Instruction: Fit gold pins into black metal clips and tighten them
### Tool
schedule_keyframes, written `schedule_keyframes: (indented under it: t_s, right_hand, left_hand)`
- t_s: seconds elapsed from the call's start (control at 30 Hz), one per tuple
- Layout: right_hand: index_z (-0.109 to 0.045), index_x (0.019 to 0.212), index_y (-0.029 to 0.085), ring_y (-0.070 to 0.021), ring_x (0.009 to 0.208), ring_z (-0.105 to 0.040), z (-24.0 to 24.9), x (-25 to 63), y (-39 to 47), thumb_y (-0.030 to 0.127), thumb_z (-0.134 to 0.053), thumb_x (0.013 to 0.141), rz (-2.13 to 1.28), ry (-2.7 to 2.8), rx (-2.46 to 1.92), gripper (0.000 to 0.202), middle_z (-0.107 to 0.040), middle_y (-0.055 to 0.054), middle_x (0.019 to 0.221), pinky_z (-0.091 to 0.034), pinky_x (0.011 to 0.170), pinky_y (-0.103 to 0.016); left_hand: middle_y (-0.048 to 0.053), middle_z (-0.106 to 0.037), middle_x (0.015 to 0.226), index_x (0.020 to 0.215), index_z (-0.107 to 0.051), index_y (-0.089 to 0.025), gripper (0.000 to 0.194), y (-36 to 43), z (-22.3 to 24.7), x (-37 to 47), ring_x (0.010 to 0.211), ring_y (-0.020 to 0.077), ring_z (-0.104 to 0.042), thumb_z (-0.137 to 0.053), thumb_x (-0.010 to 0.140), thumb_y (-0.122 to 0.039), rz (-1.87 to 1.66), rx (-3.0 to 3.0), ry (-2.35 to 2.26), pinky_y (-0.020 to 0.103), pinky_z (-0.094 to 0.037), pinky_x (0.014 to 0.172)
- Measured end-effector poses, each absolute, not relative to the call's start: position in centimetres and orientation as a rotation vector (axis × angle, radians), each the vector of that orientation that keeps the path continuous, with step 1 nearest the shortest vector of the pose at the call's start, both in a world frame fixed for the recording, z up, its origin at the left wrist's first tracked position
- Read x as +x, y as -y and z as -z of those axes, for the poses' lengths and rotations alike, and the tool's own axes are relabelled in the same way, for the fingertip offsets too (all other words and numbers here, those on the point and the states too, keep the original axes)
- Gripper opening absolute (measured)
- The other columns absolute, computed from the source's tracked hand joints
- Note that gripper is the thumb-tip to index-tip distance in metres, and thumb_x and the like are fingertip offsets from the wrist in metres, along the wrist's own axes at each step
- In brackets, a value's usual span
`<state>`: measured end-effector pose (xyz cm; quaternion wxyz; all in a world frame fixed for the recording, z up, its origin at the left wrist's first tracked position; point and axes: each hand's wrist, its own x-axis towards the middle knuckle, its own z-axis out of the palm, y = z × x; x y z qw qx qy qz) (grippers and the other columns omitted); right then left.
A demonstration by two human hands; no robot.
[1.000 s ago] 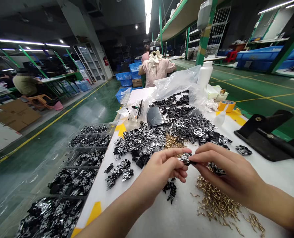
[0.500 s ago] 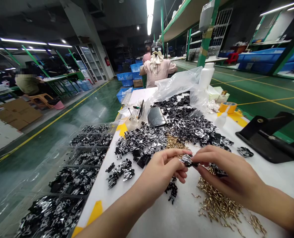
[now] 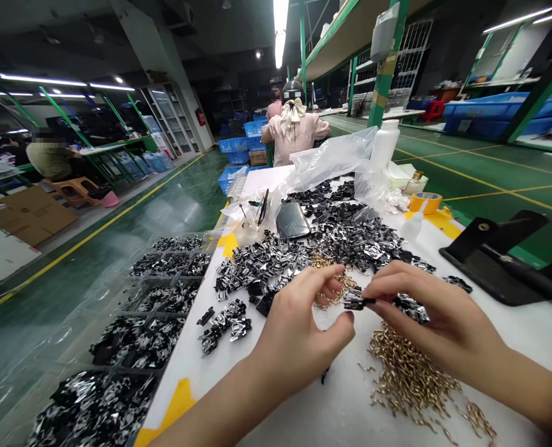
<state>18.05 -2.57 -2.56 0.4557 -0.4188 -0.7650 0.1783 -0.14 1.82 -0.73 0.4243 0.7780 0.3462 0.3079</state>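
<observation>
1. A black-and-silver part (image 3: 352,300) is pinched by the right hand (image 3: 369,297), above the middle of the tabletop (image 3: 331,410); its gripped end is hidden.
2. The left hand (image 3: 298,323) is held spread beside it.
3. The brass heap (image 3: 410,379) is partly covered.
4. The right edge is obstructed by a cut-off black stand (image 3: 483,274).

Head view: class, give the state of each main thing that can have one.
Left hand: open, thumb apart from fingers
Right hand: pinching the black-and-silver part
Black-and-silver part: held
Gold pieces: loose, heaped
Parts heap: loose
Compartment tray: loaded
White bottle: upright
Tape roll: lying flat
Overhead light: lit
</observation>
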Motion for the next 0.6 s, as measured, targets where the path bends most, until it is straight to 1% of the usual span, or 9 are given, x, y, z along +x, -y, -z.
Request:
schedule_keyframes:
  t_s: [0.07, 0.2, 0.4, 0.5, 0.6]
  right_hand:
    - [-0.054, 0.095, 0.023, -0.0129, 0.077, -0.054, 2.6, 18.1, 2.6, 0.01, -0.05, 0.084, -0.482, 1.854, -1.057, 0.018, -0.055, -0.001, 0.085, -0.044, 0.065, -0.027]
    - [-0.055, 0.093, 0.025, -0.0135, 0.078, -0.055, 2.5, 18.0, 2.6, 0.014, -0.05, 0.086, -0.605, 1.814, -1.053, 0.014, -0.057, -0.001, 0.085, -0.045, 0.066, -0.027]
    - [-0.057, 0.094, 0.026, -0.0115, 0.079, -0.057, 2.5, 17.9, 2.6, 0.021, -0.052, 0.086, -0.809, 1.706, -1.08, 0.011, -0.058, 0.0, 0.087, -0.048, 0.065, -0.022]
    - [-0.057, 0.093, 0.024, -0.0113, 0.075, -0.057, 2.7, 17.9, 2.6, 0.024, -0.053, 0.086, -0.882, 1.642, -1.09, 0.008, -0.058, -0.001, 0.086, -0.048, 0.06, -0.02]
    - [-0.058, 0.093, 0.023, -0.0128, 0.078, -0.059, 2.9, 17.8, 2.6, 0.026, -0.055, 0.085, -0.916, 1.611, -1.096, 0.009, -0.06, -0.003, 0.088, -0.049, 0.06, -0.02]
  left_hand:
    - [0.008, -0.058, 0.101, 0.12, -0.049, -0.013, 0.048, -1.7, 1.0, -0.2, 0.095, 0.0183, -0.054, -0.056, 0.073, -0.01, -0.963, 2.19, -0.752, 0.034, -0.043, 0.087]
    - [0.006, -0.064, 0.095, 0.112, -0.051, -0.014, 0.039, -1.7, 1.6, -0.2, 0.091, 0.0157, -0.058, -0.055, 0.074, -0.004, -1.163, 2.362, -0.533, 0.03, -0.047, 0.084]
    - [0.011, -0.064, 0.098, 0.109, -0.051, -0.011, 0.04, -1.9, 1.9, -0.2, 0.092, 0.0158, -0.06, -0.057, 0.071, 0.002, -1.255, 2.423, -0.37, 0.027, -0.051, 0.081]
    - [0.01, -0.064, 0.099, 0.11, -0.051, -0.013, 0.041, -1.8, 2.0, -0.2, 0.092, 0.016, -0.06, -0.058, 0.072, 0.001, -1.263, 2.418, -0.39, 0.028, -0.051, 0.081]
    - [0.007, -0.064, 0.099, 0.114, -0.048, -0.017, 0.045, -1.5, 2.2, -0.2, 0.089, 0.0144, -0.062, -0.057, 0.073, 0.0, -1.288, 2.385, -0.475, 0.026, -0.052, 0.08]
